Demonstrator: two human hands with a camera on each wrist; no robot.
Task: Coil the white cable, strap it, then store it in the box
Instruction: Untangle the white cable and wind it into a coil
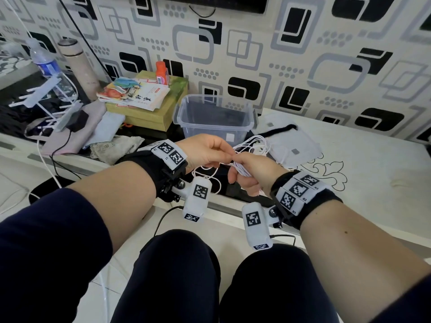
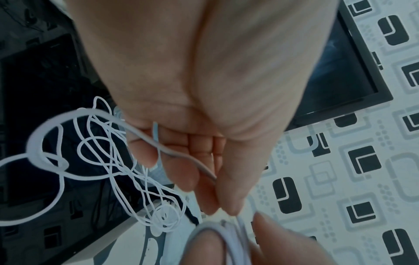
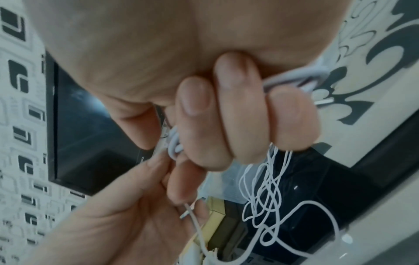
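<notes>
My right hand (image 1: 250,170) grips a tight coil of white cable (image 1: 242,170) in its curled fingers (image 3: 199,125); the coil (image 3: 294,78) sticks out past them. My left hand (image 1: 217,151) meets it from the left and pinches the cable's free run (image 2: 181,157) between thumb and fingertips (image 2: 229,204). A thin pale blue strip (image 2: 155,132) pokes out between the left fingers. Loose tangled loops of cable (image 2: 127,161) hang below and beyond both hands (image 1: 254,144). The clear plastic box (image 1: 186,108) stands open just behind the hands.
A yellow-green box (image 1: 149,117) with books and an orange bottle (image 1: 162,72) stands left of the plastic box. White cloth pouches (image 1: 296,145) lie on the patterned top to the right. A water bottle (image 1: 46,62), a flask (image 1: 80,66) and black cables crowd the far left.
</notes>
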